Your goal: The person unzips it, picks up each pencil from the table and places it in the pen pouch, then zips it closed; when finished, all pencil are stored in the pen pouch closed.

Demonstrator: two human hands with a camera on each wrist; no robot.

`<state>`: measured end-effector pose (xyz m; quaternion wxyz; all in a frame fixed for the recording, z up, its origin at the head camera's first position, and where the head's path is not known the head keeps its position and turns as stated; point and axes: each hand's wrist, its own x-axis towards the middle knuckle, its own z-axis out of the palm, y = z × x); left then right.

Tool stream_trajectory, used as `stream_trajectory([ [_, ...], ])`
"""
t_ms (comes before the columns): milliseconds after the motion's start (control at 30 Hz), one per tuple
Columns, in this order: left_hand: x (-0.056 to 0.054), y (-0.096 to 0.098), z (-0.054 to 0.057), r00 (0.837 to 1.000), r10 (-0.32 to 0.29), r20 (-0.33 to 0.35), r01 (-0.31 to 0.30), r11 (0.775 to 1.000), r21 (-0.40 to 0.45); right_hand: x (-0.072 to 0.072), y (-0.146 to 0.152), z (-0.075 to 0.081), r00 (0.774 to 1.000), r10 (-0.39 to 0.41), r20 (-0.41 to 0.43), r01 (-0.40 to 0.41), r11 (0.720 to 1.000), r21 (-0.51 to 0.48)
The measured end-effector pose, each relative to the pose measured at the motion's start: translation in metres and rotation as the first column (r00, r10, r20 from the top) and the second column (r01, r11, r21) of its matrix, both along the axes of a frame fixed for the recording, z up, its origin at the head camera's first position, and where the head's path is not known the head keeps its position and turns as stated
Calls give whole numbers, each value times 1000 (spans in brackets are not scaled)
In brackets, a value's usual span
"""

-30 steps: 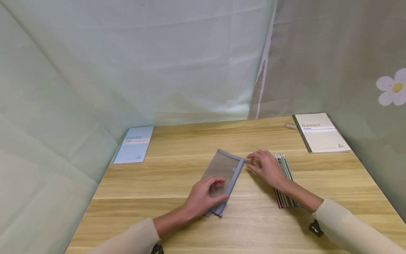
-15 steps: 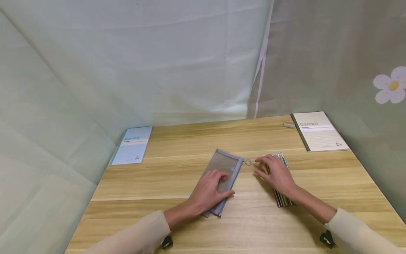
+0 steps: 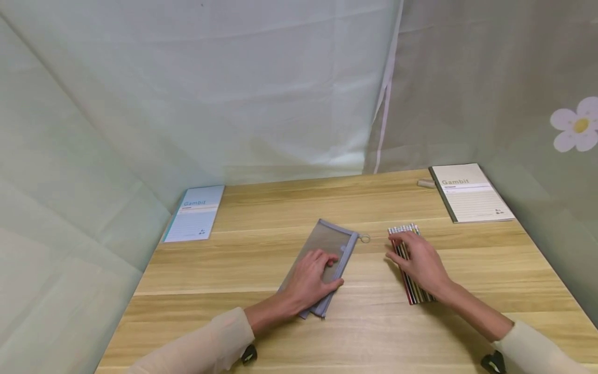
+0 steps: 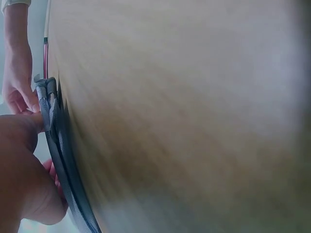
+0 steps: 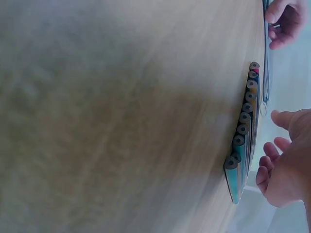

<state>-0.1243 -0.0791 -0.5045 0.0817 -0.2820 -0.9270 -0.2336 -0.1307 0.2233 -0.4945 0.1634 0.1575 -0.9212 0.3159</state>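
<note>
A grey mesh zipper pouch (image 3: 329, 239) with a purplish border lies aslant mid-table, a metal ring (image 3: 364, 238) at its far right corner. My left hand (image 3: 310, 278) rests on its lower half, thumb across the zipper edge; the left wrist view shows the pouch (image 4: 68, 160) edge-on beneath that hand. To the right, several pencils (image 3: 411, 283) lie side by side in a flat row, eraser ends away from me. Above them is my right hand (image 3: 420, 259), fingers loosely bent and holding nothing. In the right wrist view the pencils' blunt ends (image 5: 244, 118) line up beside that hand.
A blue Gambit notebook (image 3: 194, 214) lies at the back left of the wooden table (image 3: 261, 208). At the back right is a cream Gambit notebook (image 3: 472, 193), with a small grey-brown block (image 3: 425, 183) by its spine. Fabric sheets enclose the table.
My right hand has left the pouch's ring and moved right, over the pencils. My left hand has come down farther onto the pouch, its fingers flatter than before.
</note>
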Motion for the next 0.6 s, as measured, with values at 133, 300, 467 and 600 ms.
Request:
stream_trajectory([
  [133, 0, 0, -1, 1000, 3, 4, -3, 1000, 6, 1, 1, 0, 1000, -10, 6, 10, 1000, -3],
  [300, 0, 1, 0, 1000, 11, 18, -11, 1000, -4, 2, 2, 0, 999, -32, 31, 33, 999, -30],
  [467, 1, 1, 2, 1000, 13, 21, -13, 1000, -19, 3, 6, 2, 996, -75, 50, 80, 990, -112],
  [600, 1, 2, 4, 999, 17, 35, -15, 999, -47, 3, 13, 7, 990, -121, 76, 133, 975, -180],
])
